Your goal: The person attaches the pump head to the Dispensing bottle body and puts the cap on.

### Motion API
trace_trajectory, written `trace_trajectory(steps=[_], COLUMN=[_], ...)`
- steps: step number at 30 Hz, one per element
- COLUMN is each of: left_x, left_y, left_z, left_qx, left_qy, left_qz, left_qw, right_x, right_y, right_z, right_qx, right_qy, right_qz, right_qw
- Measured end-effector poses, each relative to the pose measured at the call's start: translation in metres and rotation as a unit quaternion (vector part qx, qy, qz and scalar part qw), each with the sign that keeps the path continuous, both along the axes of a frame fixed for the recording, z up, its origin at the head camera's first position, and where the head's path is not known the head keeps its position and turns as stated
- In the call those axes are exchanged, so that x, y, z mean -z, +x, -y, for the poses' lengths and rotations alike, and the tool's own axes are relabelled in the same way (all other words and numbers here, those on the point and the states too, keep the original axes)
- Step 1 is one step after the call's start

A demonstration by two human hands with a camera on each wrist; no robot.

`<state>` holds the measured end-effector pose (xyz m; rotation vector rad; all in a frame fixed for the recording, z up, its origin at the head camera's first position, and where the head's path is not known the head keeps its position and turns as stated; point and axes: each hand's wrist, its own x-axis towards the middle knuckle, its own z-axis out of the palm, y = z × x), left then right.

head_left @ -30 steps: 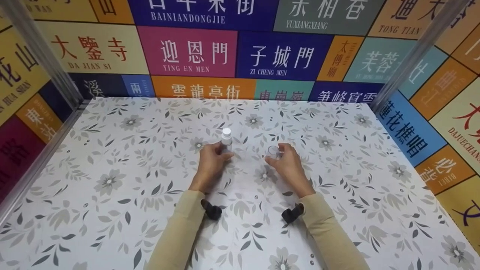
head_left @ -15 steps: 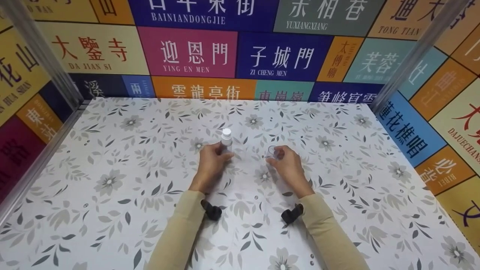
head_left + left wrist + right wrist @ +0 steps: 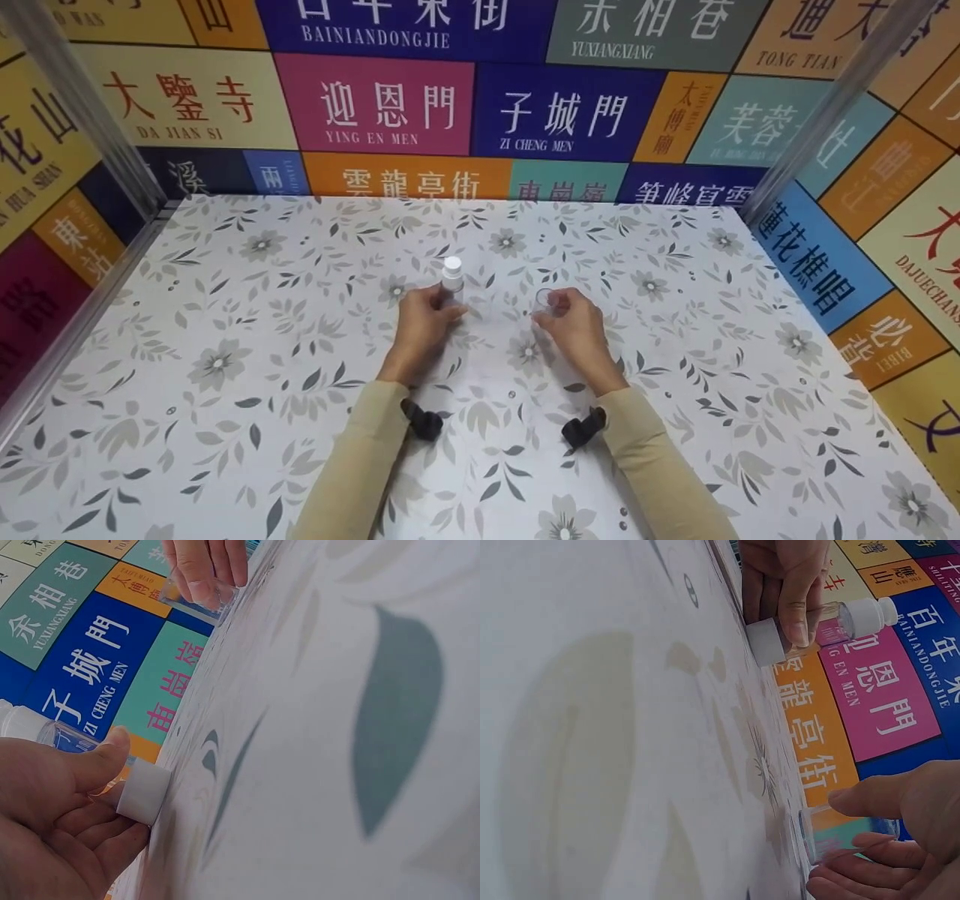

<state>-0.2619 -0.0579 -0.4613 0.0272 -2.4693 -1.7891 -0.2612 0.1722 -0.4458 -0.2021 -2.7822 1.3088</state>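
My left hand (image 3: 426, 322) grips a slim clear bottle (image 3: 453, 276) with a white top and a white base, thumb on one side and fingers on the other. It is upright, its base (image 3: 144, 791) right at the tabletop in the left wrist view. To the right, my right hand (image 3: 576, 322) holds a small clear cup-shaped piece (image 3: 543, 298) between thumb and fingers. In the right wrist view this transparent piece (image 3: 829, 834) is low at the table surface, partly covered by the fingers. A gap of tabletop separates the two hands.
The table has a white cover (image 3: 480, 465) printed with grey flowers and leaves. Behind it and at both sides rise panels (image 3: 386, 109) of coloured signs. Clear corner posts (image 3: 112, 127) stand at the back. Each wrist wears a black camera (image 3: 426, 424).
The right hand's fingers shift slightly on the clear cup-shaped piece, dipping toward me and then moving back a little. The left hand and the bottle stay in place.
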Motion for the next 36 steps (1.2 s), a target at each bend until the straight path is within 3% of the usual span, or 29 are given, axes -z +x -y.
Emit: trace_trajectory(steps=[14, 22, 36], left_x=[0.0003, 0.0002, -0.0008], left_y=[0.0003, -0.0005, 0.0003], left_z=[0.0007, 0.0012, 0.0003], left_qx=[0.004, -0.004, 0.000], left_qy=[0.008, -0.035, -0.001], left_qz=[0.003, -0.036, -0.018], left_qw=[1.0000, 0.9987, 0.9998], right_x=[0.0017, 0.0033, -0.0017], right_y=[0.0015, 0.0010, -0.0006], right_z=[0.0009, 0.0004, 0.0021], right_qx=[-0.006, -0.007, -0.001], right_qy=[-0.034, -0.046, -0.087], right_qz=[-0.035, -0.064, -0.100], right_qw=[0.9988, 0.9969, 0.9912])
